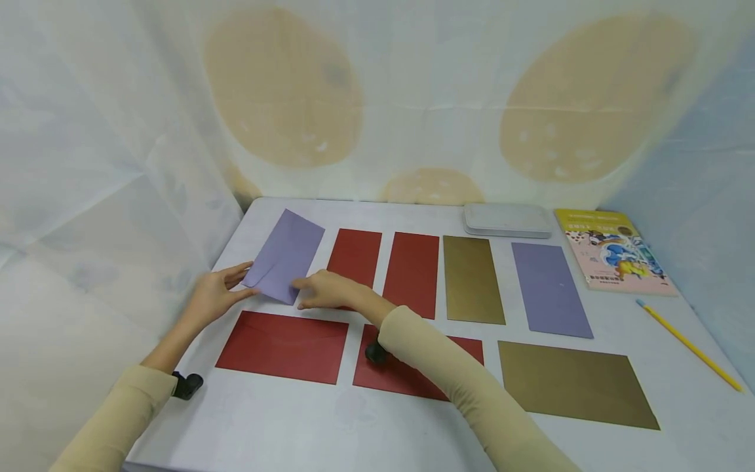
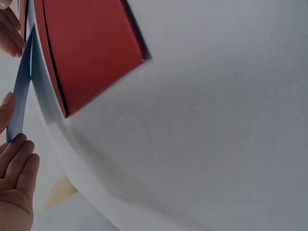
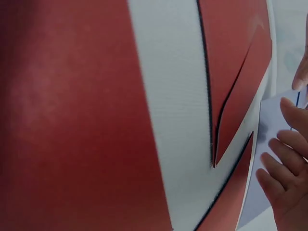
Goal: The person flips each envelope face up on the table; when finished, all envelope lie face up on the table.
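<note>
A purple envelope is tilted up off the table at the back left, with a flap line near its lower end. My left hand pinches its lower left corner between thumb and fingers. In the left wrist view, that hand holds the end of the envelope, seen nearly edge-on. At the lower right edge, my right hand touches the envelope with its extended fingers. The right wrist view shows this hand with fingers apart in front of the purple paper.
Red envelopes, gold ones and another purple one lie in two rows on the white table. Behind them is a pale flat case. A book and a yellow pencil lie at the right.
</note>
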